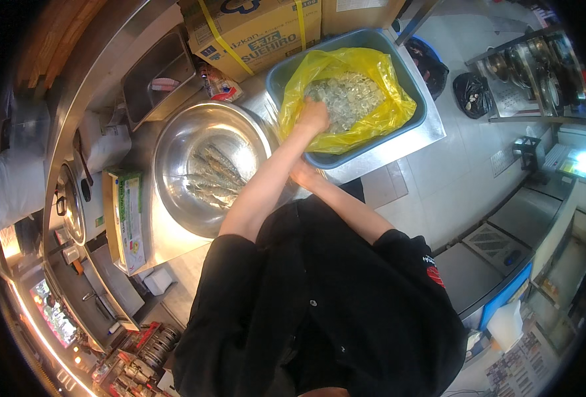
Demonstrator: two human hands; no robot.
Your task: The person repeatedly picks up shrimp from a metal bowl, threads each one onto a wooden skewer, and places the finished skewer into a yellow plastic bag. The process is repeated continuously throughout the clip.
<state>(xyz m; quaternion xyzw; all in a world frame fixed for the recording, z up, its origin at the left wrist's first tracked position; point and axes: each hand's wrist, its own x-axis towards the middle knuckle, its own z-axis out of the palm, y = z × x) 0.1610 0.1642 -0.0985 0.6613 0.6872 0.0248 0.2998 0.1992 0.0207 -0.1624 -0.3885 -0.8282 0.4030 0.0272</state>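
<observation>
My left hand (315, 116) is inside a yellow plastic bag (387, 126) that lines a blue-grey tub (411, 61). Its fingers look curled at the near left edge of clear ice cubes (349, 99); what they hold is hidden. My right hand (303, 173) is lower, beside the tub's near corner and partly behind my left forearm, so its fingers do not show well. Left of my forearm stands a wide steel bowl (174, 149). Several slim silvery fish (217, 175) lie together on its bottom.
A steel table (412, 140) carries the tub and bowl. Behind them stands a yellow-strapped cardboard box (260, 43). At the left are a deep steel pan (160, 79) and a long green-and-white box (129, 218). Black bags (472, 96) and a pot rack (525, 73) stand at the right.
</observation>
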